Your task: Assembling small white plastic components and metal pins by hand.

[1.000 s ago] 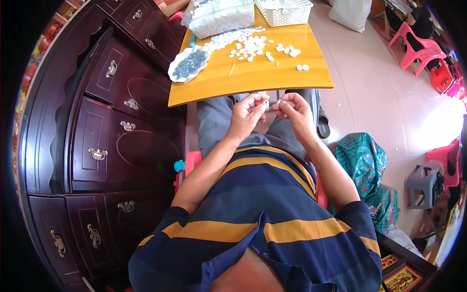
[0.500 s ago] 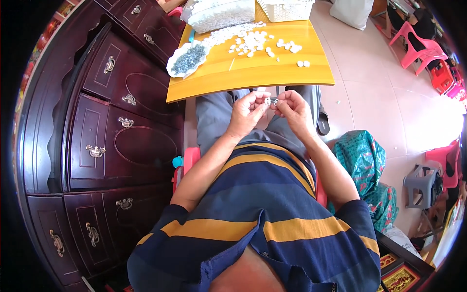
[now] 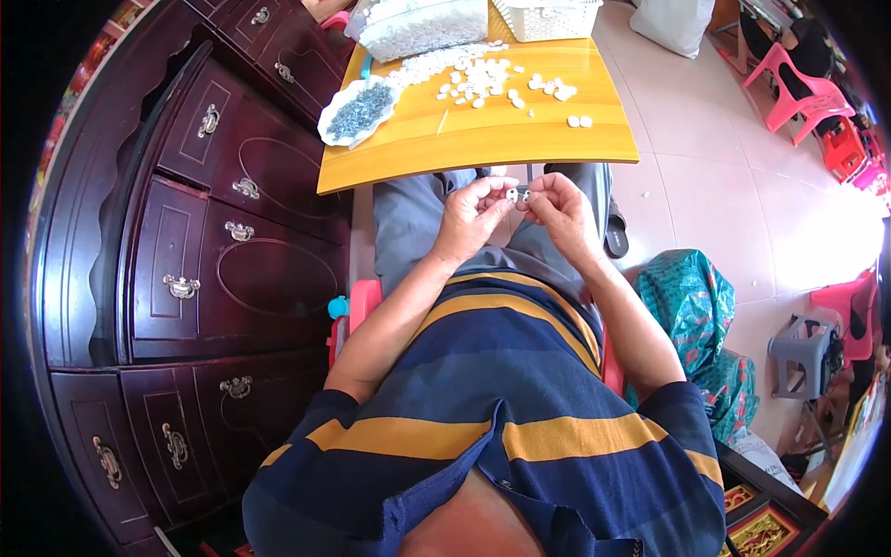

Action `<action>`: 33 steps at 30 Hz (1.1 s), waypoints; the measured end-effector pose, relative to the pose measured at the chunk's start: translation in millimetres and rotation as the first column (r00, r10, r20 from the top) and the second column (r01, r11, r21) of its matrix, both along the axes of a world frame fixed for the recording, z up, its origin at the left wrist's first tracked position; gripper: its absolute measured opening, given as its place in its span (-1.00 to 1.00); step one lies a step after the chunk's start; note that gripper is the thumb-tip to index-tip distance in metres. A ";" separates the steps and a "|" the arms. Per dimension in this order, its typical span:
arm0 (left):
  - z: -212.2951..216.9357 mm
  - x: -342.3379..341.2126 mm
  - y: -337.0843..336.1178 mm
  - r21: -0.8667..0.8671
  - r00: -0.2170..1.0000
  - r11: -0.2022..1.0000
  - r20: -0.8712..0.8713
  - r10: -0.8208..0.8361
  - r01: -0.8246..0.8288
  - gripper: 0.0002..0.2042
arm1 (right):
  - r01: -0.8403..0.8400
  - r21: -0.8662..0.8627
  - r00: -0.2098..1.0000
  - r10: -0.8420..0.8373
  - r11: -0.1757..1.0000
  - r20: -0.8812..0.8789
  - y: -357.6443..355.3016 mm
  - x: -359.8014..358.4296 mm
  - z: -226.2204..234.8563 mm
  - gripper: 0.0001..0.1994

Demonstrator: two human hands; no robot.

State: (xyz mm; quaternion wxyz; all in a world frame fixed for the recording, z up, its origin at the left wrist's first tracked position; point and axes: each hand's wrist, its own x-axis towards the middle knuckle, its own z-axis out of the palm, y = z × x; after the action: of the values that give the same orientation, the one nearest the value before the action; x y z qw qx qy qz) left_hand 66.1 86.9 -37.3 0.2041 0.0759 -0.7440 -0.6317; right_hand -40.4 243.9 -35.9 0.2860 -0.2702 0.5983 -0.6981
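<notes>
Both hands meet over the lap, just below the near edge of the yellow table [image 3: 483, 148]; the left hand [image 3: 471, 215] is curled with its fingertips pinched on a small white piece [image 3: 512, 195]; the right hand [image 3: 560, 209] is pinched too, thumb and forefinger closed on something tiny and dark that touches the same piece, too small to make out. The two hands sit close together, knuckles almost meeting.

On the table, well apart from the hands, lies a scatter of white pieces [image 3: 473, 74]; at its left corner sits a white dish [image 3: 355, 113] heaped with small grey bits; behind it a clear bag [image 3: 418, 26] of pale pieces, and beside that a white basket [image 3: 548, 17].

A dark wooden cabinet [image 3: 213, 241] with brass handles stands along the person's left; a teal bag [image 3: 696, 306] slumps on the tiled floor to the right; pink plastic chairs [image 3: 789, 79] stand farther off.
</notes>
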 end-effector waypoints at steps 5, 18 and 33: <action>-0.3 0.4 -0.5 -0.020 1.000 1.000 0.011 0.002 -0.002 -0.76 | -0.015 0.011 1.000 0.015 1.000 -0.013 1.0 -1.3 -0.8 -0.93; -1.7 0.8 1.7 -0.011 1.000 1.000 0.013 -0.008 0.008 -0.74 | -0.021 0.018 1.000 0.021 1.000 0.020 2.8 -2.6 -2.2 -0.93; -3.8 0.9 2.2 0.001 0.999 1.000 0.027 -0.024 0.024 -0.74 | -0.028 0.001 0.999 0.028 1.000 0.035 3.9 -5.9 -7.4 -0.90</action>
State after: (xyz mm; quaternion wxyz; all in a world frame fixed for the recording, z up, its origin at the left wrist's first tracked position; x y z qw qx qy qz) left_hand 67.0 89.1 -41.1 0.1864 0.0752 -0.7473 -0.6333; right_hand -46.3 247.9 -43.3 0.3064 -0.2660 0.5897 -0.6983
